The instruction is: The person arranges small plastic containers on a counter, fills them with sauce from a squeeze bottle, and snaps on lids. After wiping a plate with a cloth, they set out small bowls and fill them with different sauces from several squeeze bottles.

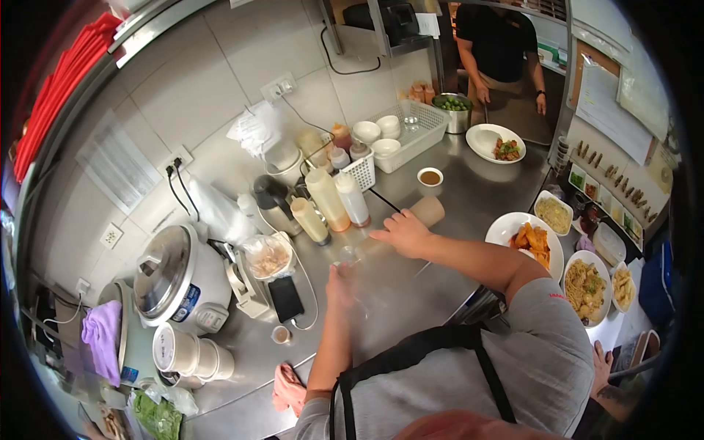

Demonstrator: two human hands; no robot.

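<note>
My right hand (402, 233) is closed over a sleeve-like stack of small cups (429, 210) lying on its side on the steel counter. The stack's tan end shows beyond my hand; the rest is partly covered by my fingers. My left hand (342, 284) is smeared by motion, and its fingers cannot be made out clearly. A blurred, see-through small cup (347, 257) shows at its fingertips. Close beyond my hands stand several squeeze bottles, among them a tall pale-yellow bottle (327, 198), a whitish bottle (353, 199) and a shorter yellow bottle (309, 221).
Left of my hands are a phone (285, 298), a bag-lined tub (270, 257), a small filled cup (281, 335) and a rice cooker (183, 282). A sauce dish (430, 177) and plated food (496, 144) lie beyond. Filled dishes (587, 288) line the right; another person (499, 44) stands opposite.
</note>
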